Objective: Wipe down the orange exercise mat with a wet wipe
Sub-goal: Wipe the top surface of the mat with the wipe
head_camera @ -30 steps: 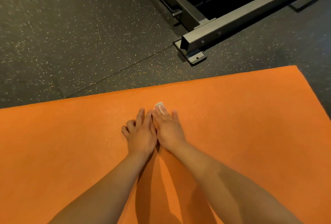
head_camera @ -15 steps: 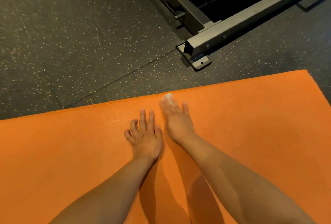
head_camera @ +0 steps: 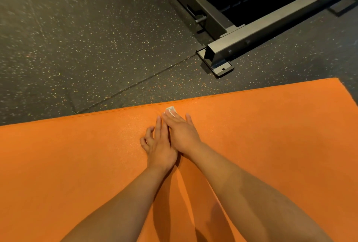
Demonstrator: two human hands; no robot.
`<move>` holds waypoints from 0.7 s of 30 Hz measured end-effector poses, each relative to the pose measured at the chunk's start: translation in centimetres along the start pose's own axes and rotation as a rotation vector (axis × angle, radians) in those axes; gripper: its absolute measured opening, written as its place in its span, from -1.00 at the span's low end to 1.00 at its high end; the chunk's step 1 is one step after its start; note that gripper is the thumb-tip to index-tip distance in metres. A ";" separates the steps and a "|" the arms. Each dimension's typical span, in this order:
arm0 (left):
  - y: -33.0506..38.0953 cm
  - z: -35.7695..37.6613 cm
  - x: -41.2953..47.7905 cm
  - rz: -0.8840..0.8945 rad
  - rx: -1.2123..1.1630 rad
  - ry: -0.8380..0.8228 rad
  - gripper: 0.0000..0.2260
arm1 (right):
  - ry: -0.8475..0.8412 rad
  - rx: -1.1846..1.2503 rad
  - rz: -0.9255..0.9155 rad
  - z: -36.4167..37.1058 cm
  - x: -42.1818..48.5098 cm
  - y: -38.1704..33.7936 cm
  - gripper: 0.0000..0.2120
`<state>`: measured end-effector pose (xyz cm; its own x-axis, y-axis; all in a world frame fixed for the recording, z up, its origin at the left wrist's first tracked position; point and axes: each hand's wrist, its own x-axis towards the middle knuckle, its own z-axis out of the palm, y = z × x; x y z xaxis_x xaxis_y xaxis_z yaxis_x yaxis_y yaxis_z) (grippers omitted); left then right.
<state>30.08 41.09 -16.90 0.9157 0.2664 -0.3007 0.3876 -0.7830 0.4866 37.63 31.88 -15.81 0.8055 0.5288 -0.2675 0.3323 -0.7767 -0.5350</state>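
Orange mat (head_camera: pixel 77 164), wipe (head_camera: pixel 170 109) under straight fingers (head_camera: pixel 171 120)

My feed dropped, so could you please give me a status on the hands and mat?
Right hand flat, pressing wipe near far edge of mat. Left hand resting on mat beside it. Frame on floor beyond, clear of mat.

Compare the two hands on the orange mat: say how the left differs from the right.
The right hand presses a small white wet wipe under straight fingers; the left hand shows no wipe. The right hand reaches almost to the far edge of the orange exercise mat; the left hand lies nearer the person. Both lie palm-down on the mat, side by side.
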 end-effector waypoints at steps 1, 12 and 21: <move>-0.1 -0.1 -0.3 0.017 -0.009 0.007 -0.23 | 0.000 0.007 0.004 0.2 -0.4 -0.3 -0.40; -2.1 3.0 -9.6 0.087 -0.022 0.099 -0.28 | -0.099 0.030 0.010 3.3 -9.3 -1.8 -0.42; -3.9 4.0 -20.3 0.011 0.078 0.021 -0.48 | -0.238 0.027 0.091 5.1 -20.2 -2.6 -0.27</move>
<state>9.53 36.48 -15.96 0.9221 0.2693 -0.2779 0.3693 -0.8269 0.4241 17.99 24.91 -13.06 0.6919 0.5254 -0.4952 0.2478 -0.8170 -0.5206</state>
